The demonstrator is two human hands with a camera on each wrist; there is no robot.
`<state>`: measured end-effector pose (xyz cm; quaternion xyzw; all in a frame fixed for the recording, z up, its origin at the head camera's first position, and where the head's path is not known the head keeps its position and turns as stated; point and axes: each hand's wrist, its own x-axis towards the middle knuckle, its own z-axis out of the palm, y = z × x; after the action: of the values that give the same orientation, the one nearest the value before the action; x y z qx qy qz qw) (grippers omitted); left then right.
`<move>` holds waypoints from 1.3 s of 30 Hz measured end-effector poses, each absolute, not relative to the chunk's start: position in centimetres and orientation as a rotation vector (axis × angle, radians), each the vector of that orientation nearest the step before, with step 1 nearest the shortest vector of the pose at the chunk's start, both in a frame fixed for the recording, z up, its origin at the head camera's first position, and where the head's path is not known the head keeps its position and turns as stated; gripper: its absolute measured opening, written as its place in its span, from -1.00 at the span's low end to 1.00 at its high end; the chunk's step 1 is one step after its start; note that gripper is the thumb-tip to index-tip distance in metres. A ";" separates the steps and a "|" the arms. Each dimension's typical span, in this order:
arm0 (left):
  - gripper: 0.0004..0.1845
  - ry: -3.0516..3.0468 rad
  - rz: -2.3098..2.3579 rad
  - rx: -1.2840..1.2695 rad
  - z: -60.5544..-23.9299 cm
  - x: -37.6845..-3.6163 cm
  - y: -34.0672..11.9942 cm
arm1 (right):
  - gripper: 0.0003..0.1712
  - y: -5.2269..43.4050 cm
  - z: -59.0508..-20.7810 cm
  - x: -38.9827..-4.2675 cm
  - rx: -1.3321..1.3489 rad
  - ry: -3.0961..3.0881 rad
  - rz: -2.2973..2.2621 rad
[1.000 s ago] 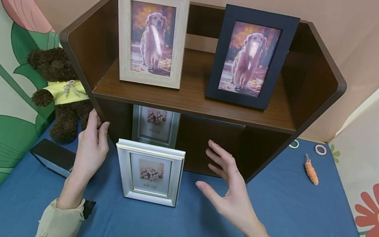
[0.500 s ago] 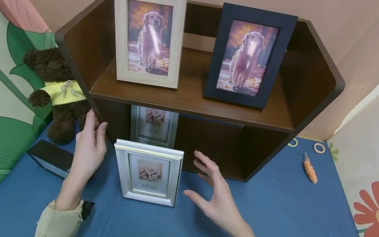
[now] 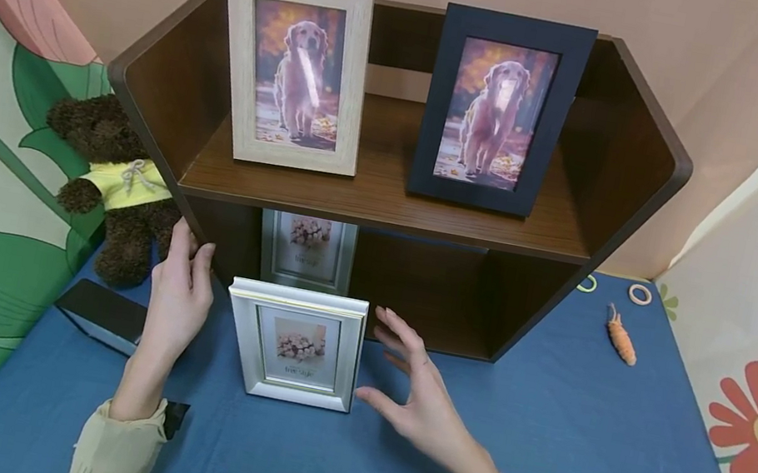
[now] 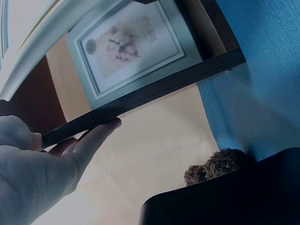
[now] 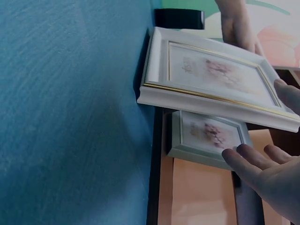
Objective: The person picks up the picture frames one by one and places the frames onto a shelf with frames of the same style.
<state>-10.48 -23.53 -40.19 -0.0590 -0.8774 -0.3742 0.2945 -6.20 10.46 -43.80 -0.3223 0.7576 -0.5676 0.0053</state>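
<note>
My left hand grips the front edge of the dark brown shelf's side panel, its thumb on one face and fingers on the other. A white picture frame with a thin gold line stands upright on the blue cloth before the shelf. Its picture shows pale flowers. Just right of that frame, my right hand is spread, thumb and fingers apart around its right side, holding nothing. Behind it, in the lower compartment, stands a grey-green frame, partly hidden in the head view.
A cream frame and a dark blue frame, both with dog photos, stand on the upper shelf. Left are a brown teddy bear and a black-topped box. Right lie a toy carrot and small rings.
My right hand has moved left, closer to the white frame's right side. The left hand keeps its grip on the shelf panel, and the frames stay put.
</note>
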 end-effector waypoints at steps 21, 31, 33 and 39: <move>-0.60 -2.359 -0.998 -0.145 -40.2 -10.7 -23.6 | 0.19 8.7 -44.7 -6.7 -1.133 2.362 -1.742; -0.60 -2.332 -0.997 -0.154 -40.3 -10.7 -23.6 | 0.15 8.3 -45.2 -6.9 -1.150 2.421 -1.688; -0.60 -2.325 -0.995 -0.157 -40.3 -10.6 -23.6 | 0.13 8.2 -45.3 -6.9 -1.168 2.438 -1.673; -0.60 -2.332 -1.002 -0.144 -40.1 -10.5 -23.5 | 0.08 8.0 -45.4 -7.0 -1.178 2.437 -1.654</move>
<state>-10.51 -23.51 -40.12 -0.0541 -0.8763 -0.3768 0.2953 -6.95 8.01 -45.36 -0.3712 0.7682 -0.5213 -0.0154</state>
